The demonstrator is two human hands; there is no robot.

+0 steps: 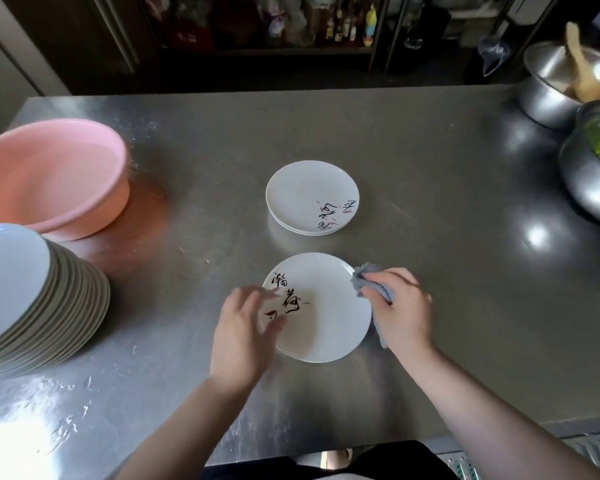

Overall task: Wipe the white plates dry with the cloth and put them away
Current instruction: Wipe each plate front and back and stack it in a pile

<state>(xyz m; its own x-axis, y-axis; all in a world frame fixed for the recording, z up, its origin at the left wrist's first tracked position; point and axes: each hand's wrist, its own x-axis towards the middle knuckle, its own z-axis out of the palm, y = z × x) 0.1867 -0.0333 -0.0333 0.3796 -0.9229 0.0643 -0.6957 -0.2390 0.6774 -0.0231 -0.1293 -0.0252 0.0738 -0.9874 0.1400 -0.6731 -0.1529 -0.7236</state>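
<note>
Bare steel desk lies open right of the right hand; a short stack of white plates stands just ahead, a pink plastic basin far left.

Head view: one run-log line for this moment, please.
right hand: grips grey cloth at near white plate rim | left hand: on plate | steel table

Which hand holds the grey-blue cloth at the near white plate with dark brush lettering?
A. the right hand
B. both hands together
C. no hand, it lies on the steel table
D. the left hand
A: the right hand grips the bunched grey-blue cloth at the right rim of the near white plate, while the left hand holds nothing.
</note>
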